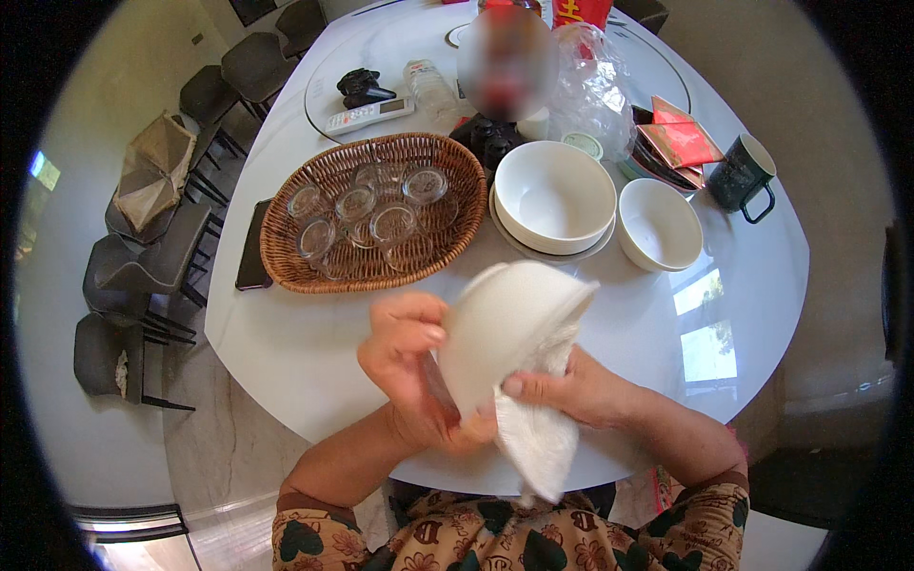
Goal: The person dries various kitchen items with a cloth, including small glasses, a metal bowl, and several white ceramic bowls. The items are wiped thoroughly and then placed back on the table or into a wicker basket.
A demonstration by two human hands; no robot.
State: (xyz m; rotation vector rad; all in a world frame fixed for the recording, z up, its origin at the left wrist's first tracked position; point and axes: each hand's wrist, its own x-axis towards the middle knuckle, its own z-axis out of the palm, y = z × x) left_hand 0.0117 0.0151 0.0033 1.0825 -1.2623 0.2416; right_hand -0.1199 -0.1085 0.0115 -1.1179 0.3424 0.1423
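Note:
A white bowl (490, 319), tilted on its side, is held above the near part of the table. My left hand (405, 357) grips its left and lower edge, with the fingers curled and slightly blurred. My right hand (581, 390) has its thumb over a crumpled white cloth (538, 438) and presses it against the bowl's right side. The cloth drapes over that edge and hangs down toward me; whether it is fabric or paper towel I cannot tell. Just beyond stands a large white bowl (554, 195) on a plate, with a smaller white bowl (659, 224) to its right.
A wicker basket (286, 271) of upturned glasses stands left, beside a dark phone (253, 246). Farther back are a white remote (369, 116), a plastic bottle (430, 90) and a clear bag (595, 90). A dark mug (743, 176) stands right. Chairs (114, 352) line the left wall.

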